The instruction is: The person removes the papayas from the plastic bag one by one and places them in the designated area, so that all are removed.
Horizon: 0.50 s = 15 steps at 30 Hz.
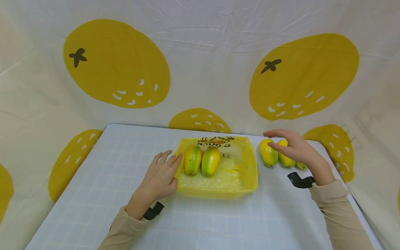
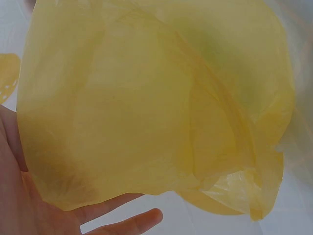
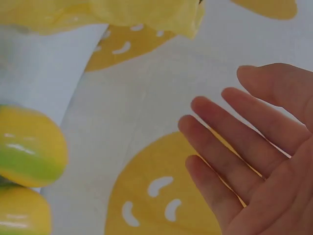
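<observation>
My right grip (image 1: 295, 147), spread and empty, is near the papaya-like fruit (image 1: 267, 156) at the plastic bag (image 1: 231, 183)'s 3 o'clock. Likely firm, slippery: grasp mid-girth. My left grip (image 1: 159, 177), uncurled, touches the bag's 9-o'clock edge.

Dressed in long beige fabric sleeves (image 1: 343, 218) with broad, plain cuffs (image 1: 328, 194) — fitted at each wrist with a small, elbow-shaped black bracket (image 1: 298, 180) — and creased along the forearm near the pale, gridded worktop's (image 1: 216, 228) right edge.
</observation>
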Tool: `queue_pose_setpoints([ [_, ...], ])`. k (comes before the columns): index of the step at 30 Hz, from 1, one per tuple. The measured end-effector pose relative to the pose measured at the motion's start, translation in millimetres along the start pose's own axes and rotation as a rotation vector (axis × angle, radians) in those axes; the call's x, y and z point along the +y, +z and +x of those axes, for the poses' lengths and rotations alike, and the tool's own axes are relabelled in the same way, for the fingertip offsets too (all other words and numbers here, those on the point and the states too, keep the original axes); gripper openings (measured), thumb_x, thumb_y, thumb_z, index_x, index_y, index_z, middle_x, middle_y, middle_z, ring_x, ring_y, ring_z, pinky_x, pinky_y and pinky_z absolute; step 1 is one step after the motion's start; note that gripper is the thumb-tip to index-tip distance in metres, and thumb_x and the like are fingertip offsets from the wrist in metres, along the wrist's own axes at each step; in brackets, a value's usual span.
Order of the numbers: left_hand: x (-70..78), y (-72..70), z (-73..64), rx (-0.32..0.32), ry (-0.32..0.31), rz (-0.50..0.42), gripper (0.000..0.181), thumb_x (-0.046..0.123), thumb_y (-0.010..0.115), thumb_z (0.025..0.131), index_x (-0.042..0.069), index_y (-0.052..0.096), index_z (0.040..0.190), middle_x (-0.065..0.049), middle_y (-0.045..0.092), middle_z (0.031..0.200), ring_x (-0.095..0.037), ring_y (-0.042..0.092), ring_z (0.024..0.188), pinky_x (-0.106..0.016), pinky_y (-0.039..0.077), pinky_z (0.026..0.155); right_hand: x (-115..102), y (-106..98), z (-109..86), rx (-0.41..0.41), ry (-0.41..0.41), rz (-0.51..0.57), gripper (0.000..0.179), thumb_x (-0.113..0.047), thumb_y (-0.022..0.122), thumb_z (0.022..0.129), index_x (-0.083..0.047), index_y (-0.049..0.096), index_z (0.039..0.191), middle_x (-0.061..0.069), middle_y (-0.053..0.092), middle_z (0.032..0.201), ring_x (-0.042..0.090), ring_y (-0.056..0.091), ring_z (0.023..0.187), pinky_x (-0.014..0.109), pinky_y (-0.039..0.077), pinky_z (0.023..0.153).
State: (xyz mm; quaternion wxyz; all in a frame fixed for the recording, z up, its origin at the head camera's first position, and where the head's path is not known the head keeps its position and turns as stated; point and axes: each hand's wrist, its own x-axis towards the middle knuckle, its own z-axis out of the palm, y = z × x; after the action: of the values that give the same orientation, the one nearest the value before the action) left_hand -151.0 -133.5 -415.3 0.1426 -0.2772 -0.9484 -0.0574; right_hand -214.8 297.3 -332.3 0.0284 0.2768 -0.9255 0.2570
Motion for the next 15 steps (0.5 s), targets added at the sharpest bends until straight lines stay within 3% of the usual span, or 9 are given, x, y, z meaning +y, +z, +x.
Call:
queue_pose_setpoints([
  [9, 0.3, -0.5, 0.5, 0.009, 0.008, 0.002, 0.066, 0.007, 0.048, 0.077, 0.000, 0.052, 0.142, -0.013, 0.060, 0.131, -0.040, 0.043, 0.131, -0.056, 0.035, 0.107, -25, 0, 27.2, -0.078, -0.073, -0.002, 0.029, -0.016, 0.064, 0.096, -0.008, 0.068, 0.124, 0.007, 0.068, 0.120, 0.026, 0.064, 0.107, 0.053, 0.049, 0.092],
  [15, 0.1, -0.5, 0.7, 0.013, 0.010, 0.002, 0.065, 0.007, 0.048, 0.077, 0.000, 0.053, 0.141, -0.013, 0.060, 0.131, -0.040, 0.044, 0.131, -0.056, 0.035, 0.106, -44, 5, 47.6, -0.191, -0.097, -0.029, 0.029, -0.017, 0.063, 0.097, -0.008, 0.069, 0.124, 0.004, 0.069, 0.120, 0.023, 0.064, 0.107, 0.049, 0.051, 0.090],
])
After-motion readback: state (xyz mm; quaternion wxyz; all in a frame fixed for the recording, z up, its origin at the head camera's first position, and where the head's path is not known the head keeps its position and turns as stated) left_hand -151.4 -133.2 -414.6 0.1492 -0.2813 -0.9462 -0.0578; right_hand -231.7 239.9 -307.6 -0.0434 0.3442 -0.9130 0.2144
